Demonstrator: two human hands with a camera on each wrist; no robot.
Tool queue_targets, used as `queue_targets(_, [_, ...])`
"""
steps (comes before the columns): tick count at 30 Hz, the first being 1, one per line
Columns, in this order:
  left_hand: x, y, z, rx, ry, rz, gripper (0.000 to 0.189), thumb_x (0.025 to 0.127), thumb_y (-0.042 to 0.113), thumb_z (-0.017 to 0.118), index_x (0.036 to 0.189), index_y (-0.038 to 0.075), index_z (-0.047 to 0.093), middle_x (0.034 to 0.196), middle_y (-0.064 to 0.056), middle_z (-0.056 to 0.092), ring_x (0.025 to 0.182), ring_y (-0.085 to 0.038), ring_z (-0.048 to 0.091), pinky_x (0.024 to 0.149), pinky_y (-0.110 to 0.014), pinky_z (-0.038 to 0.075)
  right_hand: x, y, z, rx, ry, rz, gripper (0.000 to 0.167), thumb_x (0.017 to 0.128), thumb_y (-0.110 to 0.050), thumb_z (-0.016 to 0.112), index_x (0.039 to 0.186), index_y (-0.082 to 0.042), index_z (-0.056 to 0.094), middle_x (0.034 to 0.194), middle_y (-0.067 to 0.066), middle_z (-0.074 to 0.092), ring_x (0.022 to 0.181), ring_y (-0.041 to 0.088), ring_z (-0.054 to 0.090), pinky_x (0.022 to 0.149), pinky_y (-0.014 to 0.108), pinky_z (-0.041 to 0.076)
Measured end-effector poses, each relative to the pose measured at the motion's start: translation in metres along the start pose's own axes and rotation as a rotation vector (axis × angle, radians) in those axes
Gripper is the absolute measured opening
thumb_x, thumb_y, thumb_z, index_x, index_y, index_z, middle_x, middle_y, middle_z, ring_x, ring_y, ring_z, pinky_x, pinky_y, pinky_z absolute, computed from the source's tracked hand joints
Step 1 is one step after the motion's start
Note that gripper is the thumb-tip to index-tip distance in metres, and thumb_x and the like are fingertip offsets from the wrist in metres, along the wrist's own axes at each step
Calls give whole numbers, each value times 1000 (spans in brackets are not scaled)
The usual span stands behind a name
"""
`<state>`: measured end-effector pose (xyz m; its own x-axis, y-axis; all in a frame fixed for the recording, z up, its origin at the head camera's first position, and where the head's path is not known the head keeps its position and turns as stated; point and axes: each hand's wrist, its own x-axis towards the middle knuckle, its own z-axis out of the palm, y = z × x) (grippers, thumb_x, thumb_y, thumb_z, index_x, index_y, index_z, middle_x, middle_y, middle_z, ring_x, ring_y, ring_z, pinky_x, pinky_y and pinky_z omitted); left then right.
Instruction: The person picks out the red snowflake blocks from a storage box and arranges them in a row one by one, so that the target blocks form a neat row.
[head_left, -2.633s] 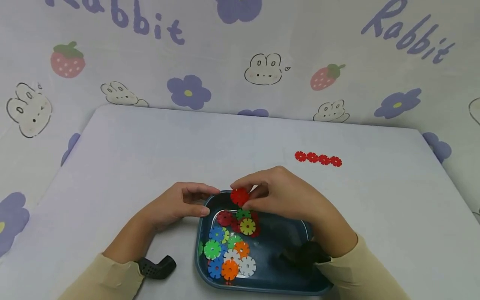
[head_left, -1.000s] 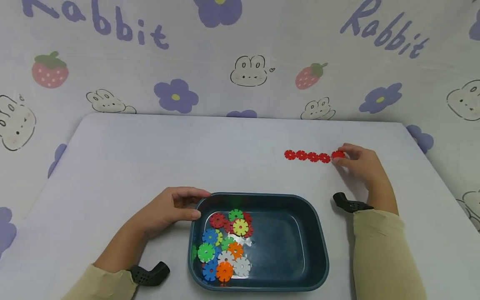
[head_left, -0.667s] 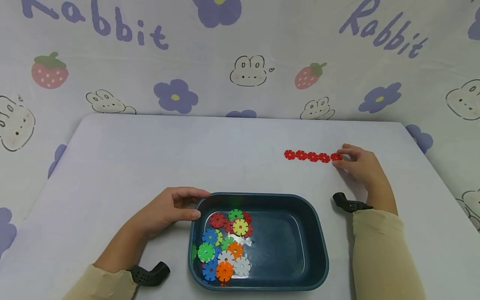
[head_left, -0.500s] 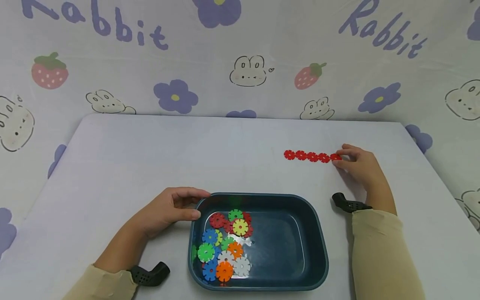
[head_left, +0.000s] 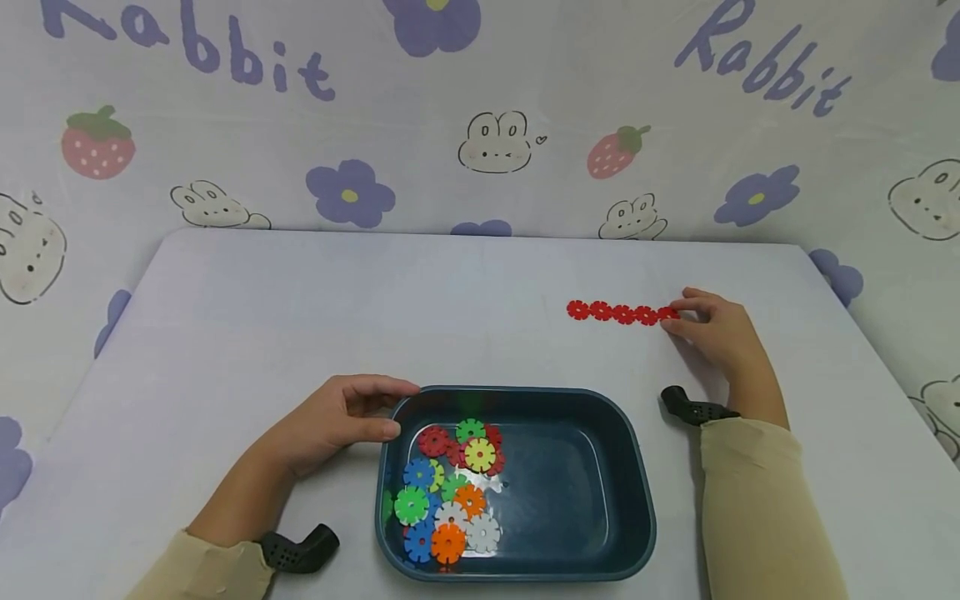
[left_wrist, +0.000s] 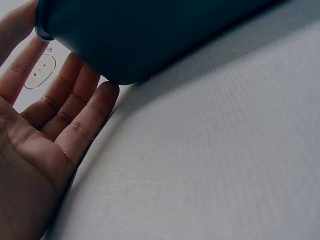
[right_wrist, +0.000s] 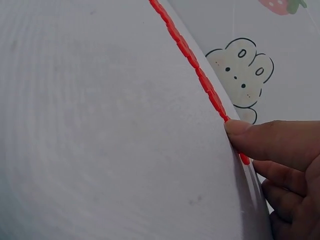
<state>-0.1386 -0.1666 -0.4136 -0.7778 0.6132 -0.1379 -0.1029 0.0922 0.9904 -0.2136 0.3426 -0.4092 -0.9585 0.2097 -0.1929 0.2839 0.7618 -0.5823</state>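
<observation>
My right hand pinches a red notched disc low over the white tabletop. It sits at the right end of a row of red discs, and its edge meets the neighbouring disc. The right wrist view shows the thumb on top of this disc, part of which is hidden. At the back left corner of a dark blue tray, my left hand touches the rim with fairly straight thumb and index finger. One fingertip reaches the tray's underside in the left wrist view.
Several notched plastic discs, among them green, orange and yellow ones, lie in the tray's left half. A printed cloth hangs behind the table. Each wrist carries a black device.
My right hand has brought a red disc from above the tray to the row's right end, lowering it against the last disc. My left hand stays by the tray corner.
</observation>
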Motion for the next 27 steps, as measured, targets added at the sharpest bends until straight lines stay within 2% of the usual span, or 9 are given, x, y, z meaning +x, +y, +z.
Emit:
queue_targets(8, [0, 1, 0, 2, 3, -6, 40, 89, 9, 70, 128, 9, 64, 128, -11, 65, 115, -29, 60, 92, -32, 55, -3, -2, 2, -8, 4, -1, 56, 93, -40, 64, 136, -5, 56, 160, 14, 30, 149, 41, 17, 109, 66, 30])
queue_targets(19, [0, 3, 0, 10, 3, -19, 40, 89, 11, 70, 129, 10, 64, 130, -9, 64, 117, -28, 60, 93, -32, 54, -3, -7, -3, -29, -7, 14, 64, 92, -50, 61, 141, -11, 52, 158, 16, 32, 147, 42, 22, 108, 67, 31])
queue_targets(24, [1, 3, -2, 14, 2, -21, 41, 88, 11, 70, 129, 11, 64, 132, -8, 63, 119, -26, 59, 94, -31, 53, -10, -28, -14, -34, 3, 1, 67, 93, -57, 54, 145, -16, 48, 159, 16, 31, 148, 44, 18, 104, 71, 32])
queue_targets(27, [0, 3, -3, 13, 2, -18, 41, 88, 11, 70, 129, 11, 64, 132, -8, 63, 120, -26, 58, 95, -31, 53, -22, -52, -23, -9, 42, -79, 66, 93, -56, 54, 145, -16, 49, 158, 14, 35, 147, 43, 22, 104, 70, 33])
